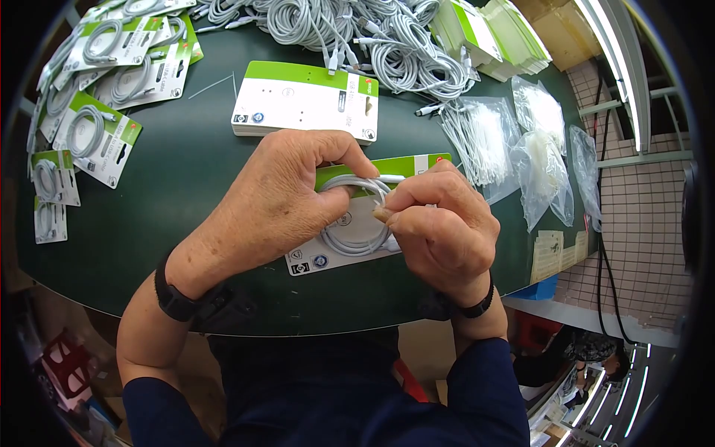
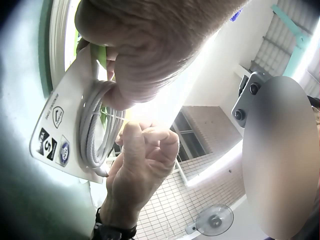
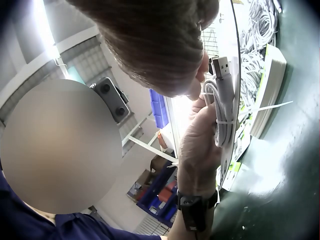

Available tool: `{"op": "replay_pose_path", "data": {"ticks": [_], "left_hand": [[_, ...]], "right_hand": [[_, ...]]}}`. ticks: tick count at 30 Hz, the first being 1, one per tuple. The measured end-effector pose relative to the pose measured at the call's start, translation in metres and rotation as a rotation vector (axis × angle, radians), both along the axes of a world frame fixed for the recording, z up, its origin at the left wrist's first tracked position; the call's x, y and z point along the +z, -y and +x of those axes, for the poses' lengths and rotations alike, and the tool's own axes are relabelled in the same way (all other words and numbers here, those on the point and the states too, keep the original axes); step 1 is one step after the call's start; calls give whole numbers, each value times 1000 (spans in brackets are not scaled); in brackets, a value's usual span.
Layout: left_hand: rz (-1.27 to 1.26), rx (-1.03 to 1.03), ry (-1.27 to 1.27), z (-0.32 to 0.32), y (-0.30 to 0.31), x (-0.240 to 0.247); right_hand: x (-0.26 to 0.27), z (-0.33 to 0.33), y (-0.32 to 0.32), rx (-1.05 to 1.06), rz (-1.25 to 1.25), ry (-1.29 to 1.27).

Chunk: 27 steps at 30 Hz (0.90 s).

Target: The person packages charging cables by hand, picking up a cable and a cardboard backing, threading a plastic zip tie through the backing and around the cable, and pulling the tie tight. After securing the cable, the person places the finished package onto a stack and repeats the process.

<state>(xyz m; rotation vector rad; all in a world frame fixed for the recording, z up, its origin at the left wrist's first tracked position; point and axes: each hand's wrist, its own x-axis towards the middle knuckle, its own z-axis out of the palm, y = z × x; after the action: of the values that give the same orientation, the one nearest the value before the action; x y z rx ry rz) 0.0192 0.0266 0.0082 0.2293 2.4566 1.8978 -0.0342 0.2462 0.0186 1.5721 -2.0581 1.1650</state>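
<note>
A light-grey coiled USB cable (image 1: pixel 351 247) lies on a white and green packaging card (image 1: pixel 304 262) in front of the person. The left hand (image 1: pixel 279 190) grips the coil and card, its thumb and index finger at the coil's upper left. At the coil's right side, the right hand (image 1: pixel 447 227) pinches a thin white cable tie between thumb and index finger; the fingertips mostly hide it. In the right wrist view the metal USB plug (image 3: pixel 223 67) stands up at the card, and a white tie tail (image 3: pixel 272 106) sticks out behind it. Ties (image 2: pixel 106 112) cross the coil in the left wrist view.
A stack of blank cards (image 1: pixel 298 100) lies just beyond the hands. Finished carded cables (image 1: pixel 97 134) pile up at the left. Loose cable coils (image 1: pixel 313 26) fill the back, beside more card stacks (image 1: pixel 491 37). Bags of white cable ties (image 1: pixel 477 138) lie at the right.
</note>
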Motion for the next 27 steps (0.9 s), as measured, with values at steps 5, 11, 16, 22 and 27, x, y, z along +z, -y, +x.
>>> {"op": "replay_pose_path", "data": {"ticks": [5, 11, 16, 22, 27], "left_hand": [[7, -3, 2, 0, 0, 0], [8, -5, 9, 0, 0, 0], [53, -22, 55, -2, -3, -2], [115, -90, -20, -5, -4, -17], [81, -85, 21, -4, -8, -18]], "right_hand": [[-3, -2, 0, 9, -2, -3], [-1, -1, 1, -17, 32, -18], [2, 0, 4, -34, 88, -69], [9, 1, 6, -56, 258, -160], [10, 3, 5, -39, 234, -93]]}}
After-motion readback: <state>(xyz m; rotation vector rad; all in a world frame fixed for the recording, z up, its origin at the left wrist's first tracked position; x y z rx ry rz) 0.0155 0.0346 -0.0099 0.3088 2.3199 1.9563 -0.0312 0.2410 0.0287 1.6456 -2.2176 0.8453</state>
